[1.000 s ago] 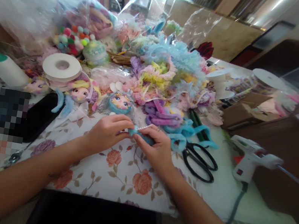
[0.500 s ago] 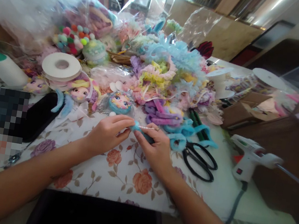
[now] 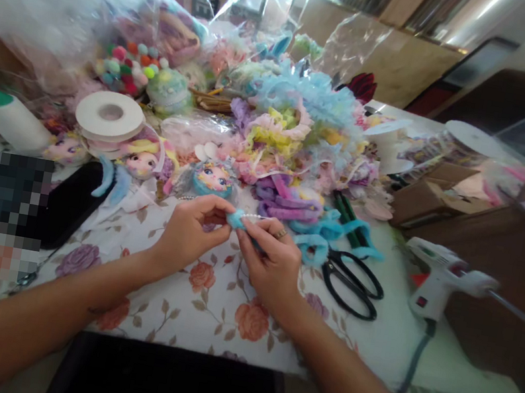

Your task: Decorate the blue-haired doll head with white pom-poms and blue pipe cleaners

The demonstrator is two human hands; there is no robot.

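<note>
Between my two hands is a small fuzzy light-blue piece (image 3: 237, 218), with a string of white beads (image 3: 255, 217) running along its top toward the right. My left hand (image 3: 197, 229) pinches the left end of the blue piece with thumb and fingertips. From the other side my right hand (image 3: 271, 251), wearing a ring, closes on the piece and the bead string; its fingers hide part of both. Just behind the hands lies a doll-face ornament (image 3: 215, 178) with a blue lower rim. Right of my right hand are a blue fuzzy strip (image 3: 311, 248) and black-handled scissors (image 3: 353, 285).
A white glue gun (image 3: 440, 280) stands at the right, beside a cardboard box (image 3: 480, 307). Ribbon spools (image 3: 110, 114), a thread cone (image 3: 10, 121) and a black phone-like slab (image 3: 62, 206) sit at the left. Heaped ruffles and trims (image 3: 303, 103) fill the back of the flowered tablecloth (image 3: 224, 304).
My right hand has turned slightly, its fingers curling more around the blue piece. My left fingers have bent more, and the piece has moved very little.
</note>
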